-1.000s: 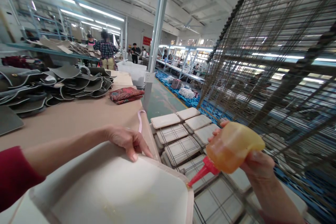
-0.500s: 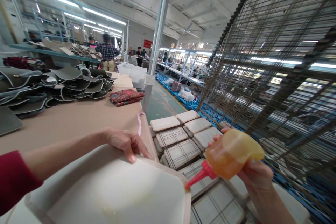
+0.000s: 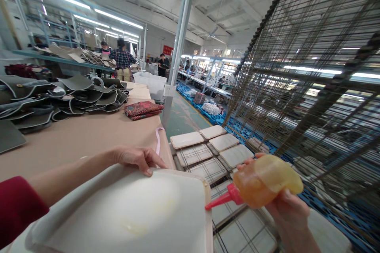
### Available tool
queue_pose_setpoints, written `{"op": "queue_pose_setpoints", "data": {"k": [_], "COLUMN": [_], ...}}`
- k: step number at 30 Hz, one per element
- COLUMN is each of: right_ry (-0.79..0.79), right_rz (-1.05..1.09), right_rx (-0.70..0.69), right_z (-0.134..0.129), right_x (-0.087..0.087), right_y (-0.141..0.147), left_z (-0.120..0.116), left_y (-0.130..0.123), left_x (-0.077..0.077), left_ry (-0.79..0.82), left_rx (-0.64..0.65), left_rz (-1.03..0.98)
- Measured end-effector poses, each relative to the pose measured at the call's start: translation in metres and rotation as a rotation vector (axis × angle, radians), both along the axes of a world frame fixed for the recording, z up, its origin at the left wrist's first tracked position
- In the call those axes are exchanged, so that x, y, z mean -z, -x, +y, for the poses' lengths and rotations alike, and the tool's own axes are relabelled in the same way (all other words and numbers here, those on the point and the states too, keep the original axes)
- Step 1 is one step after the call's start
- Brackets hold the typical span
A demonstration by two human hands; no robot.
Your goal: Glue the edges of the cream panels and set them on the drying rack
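A large white panel (image 3: 127, 213) with rounded corners and a pale raised border lies in front of me. My left hand (image 3: 139, 160) pinches its far edge, thumb on top. In my right hand (image 3: 285, 201) is a soft squeeze bottle (image 3: 267, 180) of amber liquid, tipped on its side, fingers wrapped round it. Its red nozzle (image 3: 222, 197) points left and its tip meets the panel's right border. A glossy amber streak shows on the border near the far right corner. Faint yellowish smears mark the panel's middle.
Several similar pale panels (image 3: 237, 154) lie on wire racks below right. A tilted wire rack (image 3: 297, 67) rises on the right. On the brown table (image 3: 89, 138) are grey-green cut pieces (image 3: 74, 95) and folded red patterned cloth (image 3: 144, 109). A post (image 3: 178, 47) stands ahead; people work farther off.
The nozzle tip has moved slightly left and toward me along the panel's right border, leaving an amber streak near the corner. The panel has shifted a little left in my left hand.
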State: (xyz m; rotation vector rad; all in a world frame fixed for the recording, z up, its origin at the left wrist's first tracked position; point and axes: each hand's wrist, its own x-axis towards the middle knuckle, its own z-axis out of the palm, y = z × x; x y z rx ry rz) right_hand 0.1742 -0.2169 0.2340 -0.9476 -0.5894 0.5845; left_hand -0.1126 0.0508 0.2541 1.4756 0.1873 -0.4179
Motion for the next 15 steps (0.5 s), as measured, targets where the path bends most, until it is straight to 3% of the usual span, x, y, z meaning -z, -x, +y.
{"op": "queue_pose_setpoints", "data": {"k": [3,11,15], "right_ry": [-0.003,0.025,-0.043], "right_rz": [0.010,-0.069,-0.158], "right_rx": [0.014,-0.067,-0.142], "right_z": [-0.003,-0.001,-0.003], "right_x": [0.007,-0.024,-0.025], "right_y": [-0.002,0.025,0.026], "left_z": [-0.001,0.002,0.008], "left_y": [0.002,0.003,0.004], "left_x": [0.000,0.007,0.013], "left_ry": [0.026,0.065,0.073], "left_rx": [-0.044,-0.120,-0.151], "left_rz": [-0.007,-0.017,0.001]}}
